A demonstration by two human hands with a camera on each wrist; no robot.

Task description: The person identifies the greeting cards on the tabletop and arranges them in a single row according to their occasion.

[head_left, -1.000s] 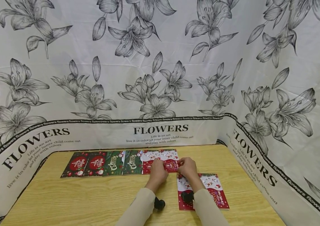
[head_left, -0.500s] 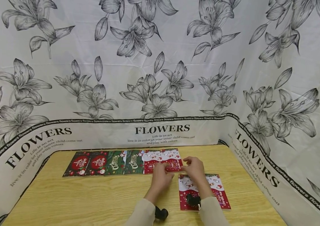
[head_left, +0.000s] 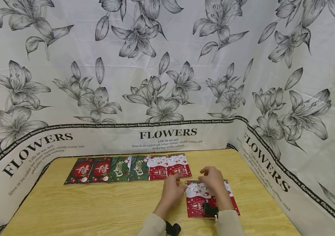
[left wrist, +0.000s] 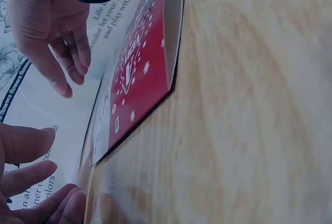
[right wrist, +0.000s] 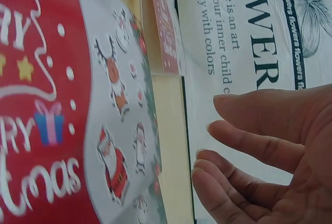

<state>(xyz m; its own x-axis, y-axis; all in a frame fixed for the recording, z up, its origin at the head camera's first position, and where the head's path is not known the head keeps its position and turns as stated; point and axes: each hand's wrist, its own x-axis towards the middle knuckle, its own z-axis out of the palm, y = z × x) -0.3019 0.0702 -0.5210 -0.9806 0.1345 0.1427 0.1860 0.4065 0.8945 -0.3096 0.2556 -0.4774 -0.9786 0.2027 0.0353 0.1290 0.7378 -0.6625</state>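
Observation:
Over the near right part of the table, both hands hold nothing. My left hand [head_left: 171,190] is at the left edge of the red-and-white Christmas cards [head_left: 195,201] lying at the front right, its fingers loosely bent. Above these cards hovers my right hand [head_left: 213,178], fingers relaxed and apart; its wrist and sleeve hide part of them. In the right wrist view, the right hand [right wrist: 264,156] is beside a card [right wrist: 52,99] printed with a Santa and a reindeer. The left wrist view shows the left hand [left wrist: 31,182] near a card [left wrist: 140,73] with a slightly gaping edge.
Along the back of the wooden table [head_left: 96,206] runs a row of Christmas cards: two dark red ones [head_left: 80,170], two green ones [head_left: 120,168] and two red-and-white ones [head_left: 179,164]. A white flower-print curtain [head_left: 167,144] encloses the table. Black cameras [head_left: 173,228] sit at the wrists.
Both hands have come away from the red-and-white cards at the right end of the row. They have moved right and nearer, to the cards at the front right.

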